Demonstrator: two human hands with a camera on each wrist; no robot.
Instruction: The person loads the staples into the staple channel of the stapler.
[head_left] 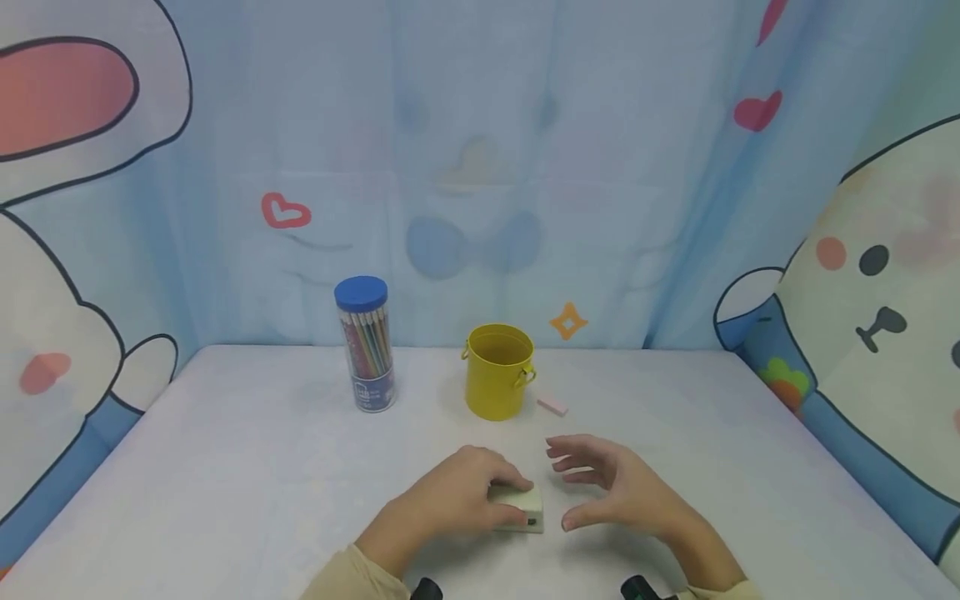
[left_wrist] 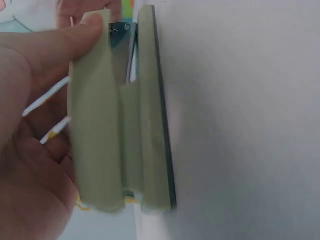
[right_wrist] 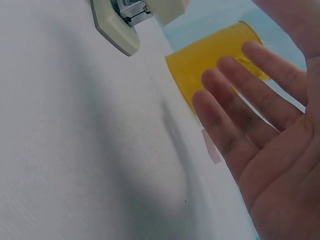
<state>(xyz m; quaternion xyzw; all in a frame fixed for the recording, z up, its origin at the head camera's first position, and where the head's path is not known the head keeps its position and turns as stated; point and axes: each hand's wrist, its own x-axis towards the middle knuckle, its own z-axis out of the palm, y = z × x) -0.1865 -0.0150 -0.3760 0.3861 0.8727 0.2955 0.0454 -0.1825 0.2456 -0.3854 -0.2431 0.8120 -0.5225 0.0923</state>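
My left hand point(head_left: 463, 493) grips a pale green stapler point(head_left: 519, 500) over its top, thumb on the near side and fingers on the far side. Seen side-on in the left wrist view, the stapler point(left_wrist: 97, 135) has its metal front end showing between the upper arm and the base, which stands on the white table. To the right of it my right hand point(head_left: 611, 485) hovers with fingers spread and nothing in them, a short gap from the stapler's front end. The right wrist view shows that palm point(right_wrist: 280, 170) bare.
A yellow bucket point(head_left: 495, 392) with small side handles stands behind the hands, a small pink strip point(head_left: 552, 407) lying beside it. Further left is a clear tube of pencils point(head_left: 367, 342) with a blue lid. A patterned blue curtain point(head_left: 600, 183) hangs behind the white table point(head_left: 247, 467).
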